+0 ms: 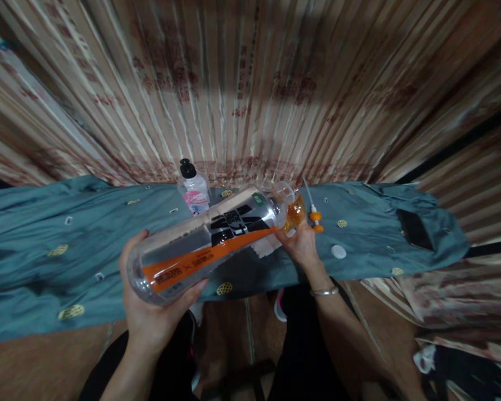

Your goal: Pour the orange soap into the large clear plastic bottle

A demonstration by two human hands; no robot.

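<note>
1. Leftmost, your left hand (152, 314) is wrapped around the base of the large clear bottle (229, 228).
2. Beyond that bottle's middle stands a black-capped bottle (195, 195).
3. The large bottle lies between your hands, its long axis slanting rightward and away from you; its neck points right, nearer your right hand (303, 245).
4. That hand grips the amber container (295, 216) beside the large bottle's neck.
5. Right of that neck lie the orange-collared pump (316, 217), white disc (338, 252) and phone (415, 229).
</note>
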